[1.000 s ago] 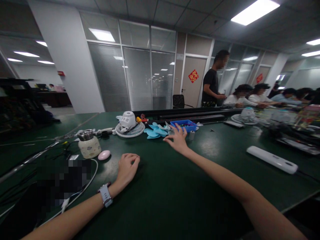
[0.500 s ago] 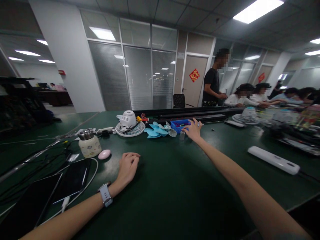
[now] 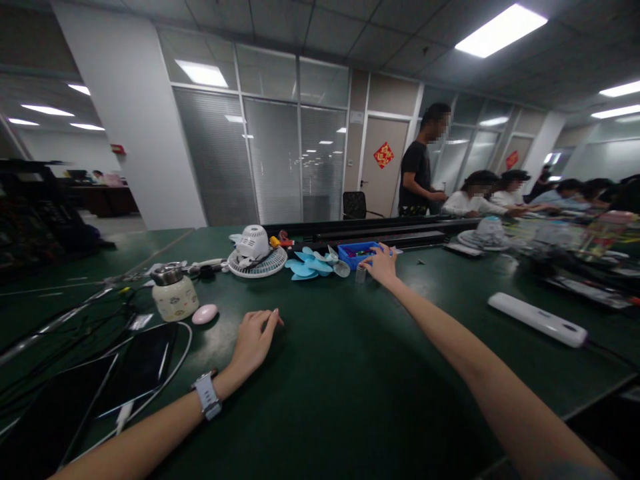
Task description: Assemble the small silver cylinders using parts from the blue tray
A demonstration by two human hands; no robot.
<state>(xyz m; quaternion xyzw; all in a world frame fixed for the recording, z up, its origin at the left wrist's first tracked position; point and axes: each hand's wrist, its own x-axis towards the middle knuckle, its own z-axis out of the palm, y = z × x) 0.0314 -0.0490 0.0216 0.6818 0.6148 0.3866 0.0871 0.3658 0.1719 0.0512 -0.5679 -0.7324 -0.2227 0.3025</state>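
The cylinder (image 3: pixel 361 275) stood upright on the bench (image 3: pixel 320 400), in front of the blue tray (image 3: pixel 345 256) and nearer the blue blades (image 3: pixel 306 265) than a second earlier. Over that second, the person's right hand (image 3: pixel 384 269) had gone from beside the blades to the cylinder's right, so the cylinder was now the thing being handled. Its thumb and fingertips were at the cylinder's top; whether that grip was clamped could not be told. The right arm stretched forward and inward, palm mostly down. The left hand (image 3: pixel 254 340) had hardly moved, resting low, fingers loosely bent and thumb slightly apart, with nothing seen in its grip.
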